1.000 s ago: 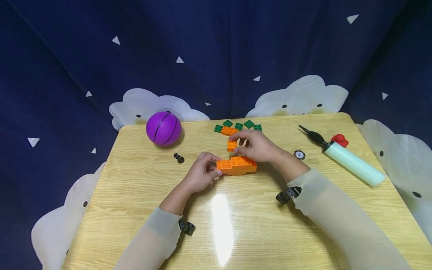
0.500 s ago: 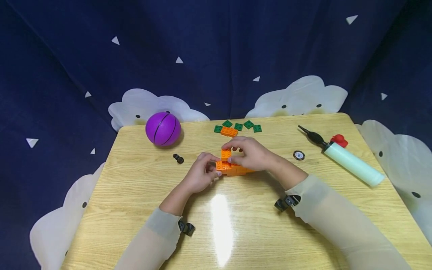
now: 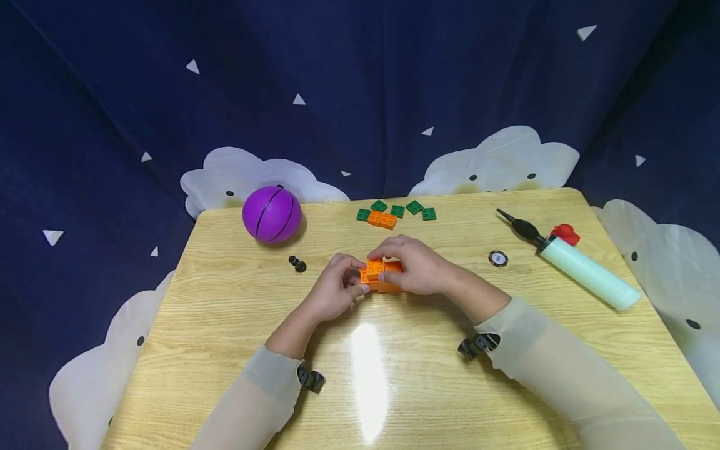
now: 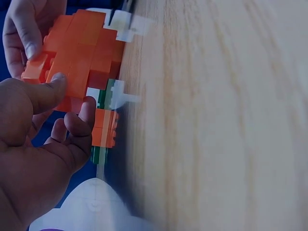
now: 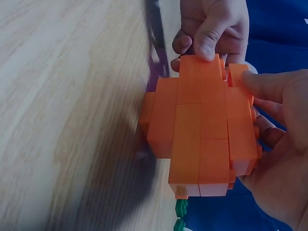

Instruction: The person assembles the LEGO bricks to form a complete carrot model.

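Observation:
An assembly of stacked orange toy building bricks [image 3: 389,287] is at the middle of the table in the head view. My left hand [image 3: 333,290] holds its left end between thumb and fingers. My right hand [image 3: 419,269] pinches a small orange brick [image 3: 374,267] from the right, on top of the assembly's left part. In the right wrist view that brick [image 5: 238,74] sits slightly raised at the assembly's upper edge, the thumb against it. The assembly [image 4: 79,53] shows a stepped side in the left wrist view. My right hand covers its right end in the head view.
Two orange bricks [image 3: 381,219] lie among several green bricks [image 3: 415,207] at the back. A purple ball [image 3: 272,214] and a small black object [image 3: 297,264] are left. At right are a round chip [image 3: 498,259], a hand pump [image 3: 587,272] and a red object [image 3: 565,234].
My right hand has brought the small orange brick left and down from behind the assembly onto its left part. The left hand has kept its hold in place.

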The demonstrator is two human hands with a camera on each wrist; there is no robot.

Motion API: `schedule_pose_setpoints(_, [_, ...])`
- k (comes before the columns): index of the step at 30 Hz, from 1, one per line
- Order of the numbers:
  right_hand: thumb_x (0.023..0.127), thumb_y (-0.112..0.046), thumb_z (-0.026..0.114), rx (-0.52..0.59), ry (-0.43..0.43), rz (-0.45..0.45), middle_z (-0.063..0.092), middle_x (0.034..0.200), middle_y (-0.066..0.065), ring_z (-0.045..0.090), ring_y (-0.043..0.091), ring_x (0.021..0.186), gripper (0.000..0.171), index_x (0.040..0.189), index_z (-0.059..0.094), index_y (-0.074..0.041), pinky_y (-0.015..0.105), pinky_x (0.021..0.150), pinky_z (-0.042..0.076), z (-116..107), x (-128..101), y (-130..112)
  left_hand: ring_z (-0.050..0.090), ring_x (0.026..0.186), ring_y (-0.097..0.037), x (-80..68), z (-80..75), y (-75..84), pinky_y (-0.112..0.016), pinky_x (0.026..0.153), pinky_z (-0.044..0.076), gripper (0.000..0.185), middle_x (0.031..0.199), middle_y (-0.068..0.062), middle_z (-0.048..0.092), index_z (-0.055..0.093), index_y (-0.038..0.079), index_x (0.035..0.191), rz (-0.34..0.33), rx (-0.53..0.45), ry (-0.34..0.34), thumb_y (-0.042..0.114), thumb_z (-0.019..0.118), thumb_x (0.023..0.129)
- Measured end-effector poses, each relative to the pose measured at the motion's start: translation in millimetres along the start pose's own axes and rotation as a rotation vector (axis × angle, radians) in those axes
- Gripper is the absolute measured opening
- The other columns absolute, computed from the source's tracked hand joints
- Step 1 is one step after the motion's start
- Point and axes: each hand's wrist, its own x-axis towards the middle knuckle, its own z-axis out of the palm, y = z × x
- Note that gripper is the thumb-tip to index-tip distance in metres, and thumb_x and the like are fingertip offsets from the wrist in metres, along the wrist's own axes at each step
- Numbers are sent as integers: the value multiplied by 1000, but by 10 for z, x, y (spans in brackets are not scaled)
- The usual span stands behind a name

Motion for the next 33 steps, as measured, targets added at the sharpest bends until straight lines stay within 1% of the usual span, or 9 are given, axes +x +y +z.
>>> schedule_pose_setpoints(6, [94, -20, 77, -39, -11, 17, 67, 128, 1, 58, 23, 122, 39, 132, 70, -15, 44, 106, 46, 30, -24, -11, 63, 95, -20, 4, 4, 5, -30, 72, 58, 32, 124, -7, 51, 63, 11, 123, -5, 5, -2, 4, 76, 94])
schedule_pose_setpoints(10, [93, -20, 77, -60, -5, 36, 67, 126, 1, 57, 23, 121, 40, 132, 70, -14, 44, 106, 46, 36, -36, -33, 64, 94, -20, 7, 10, -4, -30, 67, 58, 32, 125, -6, 50, 63, 11, 123, -2, -4, -1, 4, 75, 94])
schedule_pose_setpoints(14, [92, -18, 78, -66, 7, 53, 67, 122, 0, 57, 22, 117, 38, 129, 71, -13, 43, 105, 46, 50, -35, -56, 65, 92, -21, 11, 18, -21, -30, 62, 59, 32, 126, -6, 50, 63, 10, 123, 3, -17, 1, 2, 76, 94])
schedule_pose_setpoints(21, [88, -15, 79, -80, 37, 51, 68, 115, -1, 59, 21, 111, 36, 123, 74, -13, 41, 101, 47, 78, -40, -71, 64, 92, -21, 9, 25, -23, -30, 63, 58, 32, 126, -6, 50, 64, 10, 122, 8, -18, -1, 2, 76, 94])
schedule_pose_setpoints(26, [88, -16, 79, -70, 38, 61, 68, 116, -2, 59, 21, 114, 34, 122, 74, -14, 45, 103, 45, 93, -41, -60, 64, 92, -22, 8, 20, -13, -29, 63, 58, 30, 126, -6, 49, 63, 9, 121, 5, -31, -10, 1, 75, 94])
schedule_pose_setpoints(29, [88, -16, 79, -62, 41, 68, 68, 117, -3, 59, 22, 118, 33, 121, 74, -15, 48, 106, 42, 102, -32, -49, 65, 92, -21, 15, 13, -7, -29, 64, 58, 31, 126, -7, 50, 63, 9, 120, 6, -31, -4, 2, 76, 93])
schedule_pose_setpoints(33, [89, -17, 79, -57, 38, 74, 68, 117, -3, 59, 22, 119, 33, 121, 73, -16, 51, 107, 40, 115, -28, -38, 65, 92, -21, 20, 10, -7, -29, 64, 59, 31, 126, -7, 50, 64, 9, 120, 10, -29, -2, 1, 76, 93])
